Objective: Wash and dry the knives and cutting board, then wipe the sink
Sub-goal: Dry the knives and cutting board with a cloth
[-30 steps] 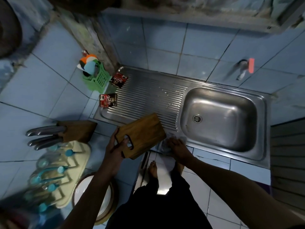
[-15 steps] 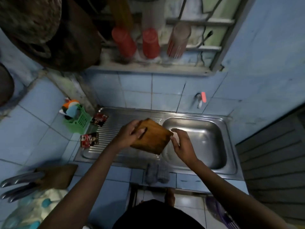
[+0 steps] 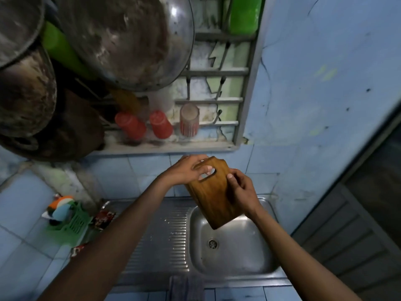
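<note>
Head view, landmark: the sink (image 3: 268,269).

Item: cutting board (image 3: 213,198), wooden, with a handle slot. We hold it tilted in the air above the far rim of the sink, its lower corner hanging over the basin and its handle end up toward the wall.

Item: left hand (image 3: 187,171). Its fingers (image 3: 206,169) curl round the handle end of the board, one fingertip showing through the slot.

Item: right hand (image 3: 242,192). Its fingers curl over the board's right edge, the thumb lying on the face.

Item: knives. None show in this view.

Item: cloth (image 3: 186,287), grey, draped over the sink's near edge. A green basket (image 3: 73,221) stands to the left of the sink on the tiled desk.

Item: red cups (image 3: 161,124), on the ledge above and behind the sink.

Risk, as we judge it: both holds sit at the upper half only. If the wood is wet, the board may slip and its corner strike the basin. We see no tap from here.
</note>
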